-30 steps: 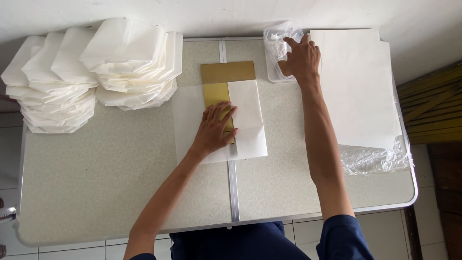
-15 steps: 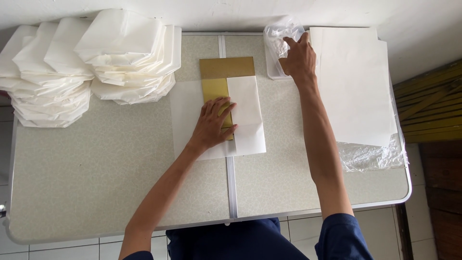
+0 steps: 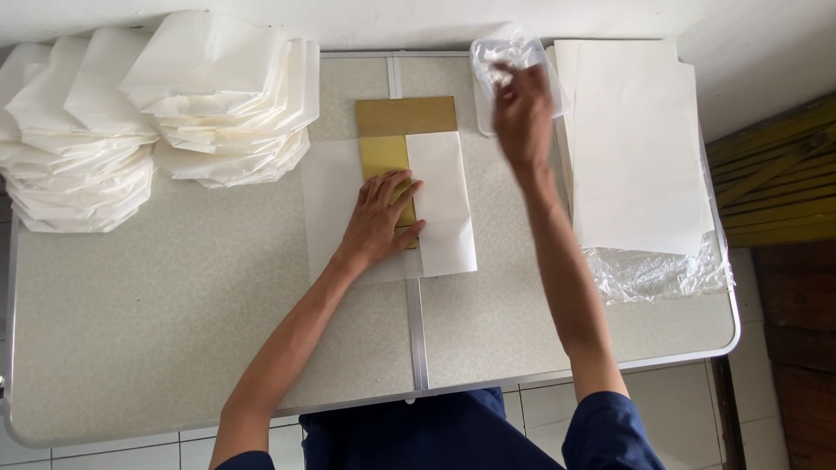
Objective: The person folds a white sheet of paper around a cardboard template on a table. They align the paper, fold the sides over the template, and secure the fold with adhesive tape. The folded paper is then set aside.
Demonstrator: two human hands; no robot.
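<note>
While the left hand [image 3: 380, 218] presses flat, fingers spread, on the half-folded white paper [image 3: 440, 204] over its gold card template [image 3: 405, 130] mid-table, the right hand [image 3: 522, 113] hovers, fingers loosely bunched, by the clear plastic tub [image 3: 514, 52], so folding seems under way.

The table [image 3: 174, 348] is pale grey with tiny speckles. On it lies a gold card [image 3: 405, 117] under white paper [image 3: 444, 200]. White folded bags [image 3: 157, 113] sit far left. The sleeves [image 3: 610, 426] are dark blue.

White paper sheet [image 3: 444, 204] folded half over a flat gold board [image 3: 405, 117] at table centre
</note>
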